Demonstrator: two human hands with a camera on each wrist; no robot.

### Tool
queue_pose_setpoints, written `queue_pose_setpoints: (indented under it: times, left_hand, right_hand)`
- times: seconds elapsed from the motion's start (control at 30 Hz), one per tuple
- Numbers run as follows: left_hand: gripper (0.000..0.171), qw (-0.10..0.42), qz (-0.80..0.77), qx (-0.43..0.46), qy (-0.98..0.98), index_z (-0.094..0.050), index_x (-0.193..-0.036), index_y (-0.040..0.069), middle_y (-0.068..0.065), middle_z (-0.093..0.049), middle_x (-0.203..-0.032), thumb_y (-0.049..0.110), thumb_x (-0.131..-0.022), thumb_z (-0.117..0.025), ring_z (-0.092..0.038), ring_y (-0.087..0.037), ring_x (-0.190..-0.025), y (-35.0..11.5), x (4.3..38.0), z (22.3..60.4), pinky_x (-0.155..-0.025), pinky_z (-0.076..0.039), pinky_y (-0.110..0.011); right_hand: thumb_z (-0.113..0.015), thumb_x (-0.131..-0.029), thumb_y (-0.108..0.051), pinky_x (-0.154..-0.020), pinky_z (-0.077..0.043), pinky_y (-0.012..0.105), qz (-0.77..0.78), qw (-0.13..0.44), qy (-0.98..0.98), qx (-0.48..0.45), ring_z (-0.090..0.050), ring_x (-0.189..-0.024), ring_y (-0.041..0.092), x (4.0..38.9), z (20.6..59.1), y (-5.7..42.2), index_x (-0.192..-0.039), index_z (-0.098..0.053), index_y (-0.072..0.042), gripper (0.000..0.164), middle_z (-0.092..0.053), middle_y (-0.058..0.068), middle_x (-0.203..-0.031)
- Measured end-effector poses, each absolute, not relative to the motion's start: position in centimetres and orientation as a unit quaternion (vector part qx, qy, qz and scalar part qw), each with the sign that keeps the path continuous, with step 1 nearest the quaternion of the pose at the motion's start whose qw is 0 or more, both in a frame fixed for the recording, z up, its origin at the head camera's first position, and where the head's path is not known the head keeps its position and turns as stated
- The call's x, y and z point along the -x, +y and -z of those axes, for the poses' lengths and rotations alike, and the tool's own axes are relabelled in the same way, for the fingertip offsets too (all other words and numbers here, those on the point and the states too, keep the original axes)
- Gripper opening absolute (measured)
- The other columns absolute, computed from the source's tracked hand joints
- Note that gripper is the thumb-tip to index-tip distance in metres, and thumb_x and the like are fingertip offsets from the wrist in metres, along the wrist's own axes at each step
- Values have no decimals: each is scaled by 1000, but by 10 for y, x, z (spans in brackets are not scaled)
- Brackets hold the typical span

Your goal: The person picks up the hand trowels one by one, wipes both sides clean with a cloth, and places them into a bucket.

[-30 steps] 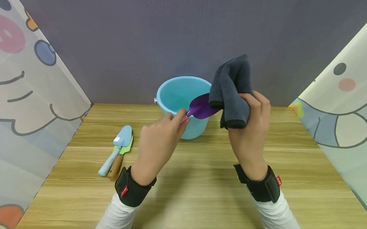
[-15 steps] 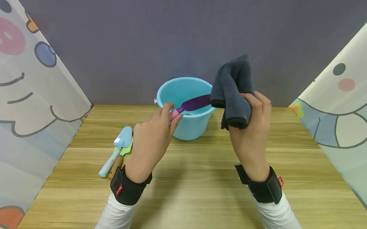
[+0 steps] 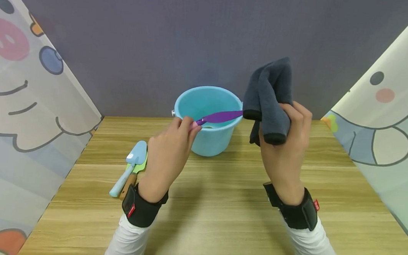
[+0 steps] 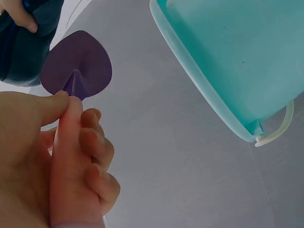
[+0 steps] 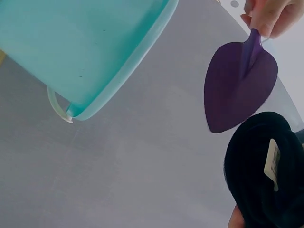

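Note:
My left hand [image 3: 168, 152] grips a garden trowel by its pink handle [image 4: 76, 161]. The trowel's purple blade [image 3: 222, 116] points right, seen nearly edge-on from the head. In my right hand [image 3: 287, 151] is a bunched dark grey cloth [image 3: 269, 96] with black edging. The blade's tip meets the cloth's left edge in the head view; whether they touch I cannot tell. A pale tag [image 5: 272, 164] shows on the cloth in the right wrist view. Behind the trowel stands a light blue bucket [image 3: 211, 143]; something green is barely visible inside it.
On the wooden table [image 3: 233, 221], to the left, lie a light blue trowel [image 3: 137, 153] and, partly under it, a green one with a brown handle [image 3: 128, 185]. A grey wall [image 3: 153, 44] rises behind. Cartoon-printed panels [image 3: 380, 125] flank both sides.
The trowel has shifted left and its blade has turned from broad side to nearly edge-on. My right hand has moved right with the cloth, uncovering the bucket's right rim.

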State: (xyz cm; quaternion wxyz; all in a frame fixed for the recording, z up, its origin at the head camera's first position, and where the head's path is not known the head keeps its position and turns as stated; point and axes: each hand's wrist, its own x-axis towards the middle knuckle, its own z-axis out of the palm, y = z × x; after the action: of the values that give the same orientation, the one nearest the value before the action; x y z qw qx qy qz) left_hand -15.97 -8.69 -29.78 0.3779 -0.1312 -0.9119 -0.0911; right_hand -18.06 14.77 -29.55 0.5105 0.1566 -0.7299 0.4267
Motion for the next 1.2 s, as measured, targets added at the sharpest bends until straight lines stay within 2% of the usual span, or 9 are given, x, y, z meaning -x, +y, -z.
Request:
queue_pose_setpoints:
  times: [0.17, 0.43, 0.6, 0.77, 0.87, 1.0, 1.2]
  left_hand:
    - [30, 375, 84, 136, -913, -59, -104, 10, -4, -54, -71, 39, -105, -53, -41, -17, -46, -87, 161, 298, -40, -28, -29]
    - [28, 380, 70, 143, -911, -60, -104, 10, -2, -53, -66, 38, -102, -59, -39, -16, -46, -86, 161, 297, -42, -27, -27]
    - [28, 396, 64, 150, -903, -64, -108, 10, -3, -59, -71, 37, -101, -61, -44, -17, -49, -86, 162, 298, -44, -32, -29]
    - [26, 417, 63, 161, -892, -67, -107, 10, -4, -61, -74, 35, -101, -63, -49, -18, -54, -85, 164, 298, -48, -35, -29]
    - [14, 429, 59, 170, -885, -62, -93, 11, -3, -54, -70, 22, -102, -63, -41, -17, -53, -84, 164, 299, -51, -29, -28]
    - [25, 428, 66, 178, -884, -53, -78, 16, -2, -50, -70, 12, -101, -61, -32, -17, -56, -85, 163, 300, -56, -25, -30]
    - [23, 400, 117, 193, -888, -54, -76, 13, -4, -50, -68, 10, -93, -69, -38, -19, -58, -87, 159, 303, -58, -33, -34]
  right_hand:
    - [-69, -90, -5, -96, -43, 42, -439, 519, -714, -164, -53, -112, 34, 176, 294, 144, -122, -54, -1, 35, -54, 29, -122]
    - [-71, -86, -2, -96, -45, 40, -434, 537, -696, -195, -57, -111, 39, 168, 295, 133, -119, -55, -3, 37, -59, 26, -120]
    - [-74, -86, -12, -95, -44, 41, -438, 531, -691, -220, -56, -109, 40, 162, 298, 124, -119, -58, -6, 37, -62, 23, -122]
    - [-70, -95, -28, -94, -43, 45, -433, 511, -696, -258, -55, -108, 41, 156, 303, 114, -126, -59, -7, 39, -61, 22, -127]
    - [-64, -99, -30, -93, -43, 44, -428, 495, -700, -285, -56, -106, 39, 154, 307, 108, -130, -58, -8, 39, -61, 22, -128]
    - [-64, -100, -27, -90, -44, 45, -408, 476, -712, -317, -54, -104, 39, 151, 310, 102, -133, -58, -8, 38, -60, 23, -128]
    - [-63, -100, -28, -90, -42, 50, -365, 447, -744, -336, -55, -108, 42, 150, 315, 98, -132, -62, -11, 37, -57, 25, -131]
